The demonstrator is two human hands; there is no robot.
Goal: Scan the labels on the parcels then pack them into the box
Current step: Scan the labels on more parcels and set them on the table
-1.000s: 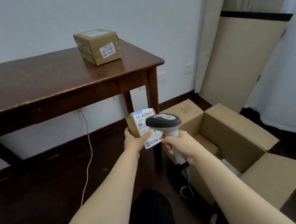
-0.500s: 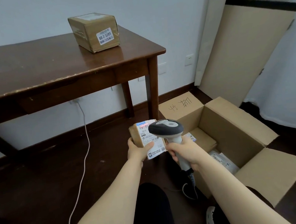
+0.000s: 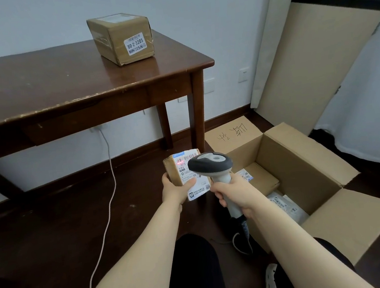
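Note:
My left hand (image 3: 176, 189) holds a small brown parcel (image 3: 171, 170) with a white barcode label facing me; a red scan line glows on the label. My right hand (image 3: 232, 192) grips the handle of a grey and white barcode scanner (image 3: 209, 165), its head just in front of the label. To the right stands an open cardboard box (image 3: 302, 167) on the floor, with a brown parcel (image 3: 260, 176) and a white bagged parcel (image 3: 285, 206) inside. A larger brown parcel (image 3: 121, 39) sits on the wooden table (image 3: 39, 88).
A white cable (image 3: 109, 186) hangs from the wall and runs across the dark floor on the left. The scanner's black cord (image 3: 242, 236) coils beside the box. A tall cardboard sheet (image 3: 311, 67) leans at the right behind a curtain. My dark-clad knees are below.
A red scan line has appeared on the label. Parcel and scanner have sunk a little in the view, and more of the box's inside shows as the camera tilts.

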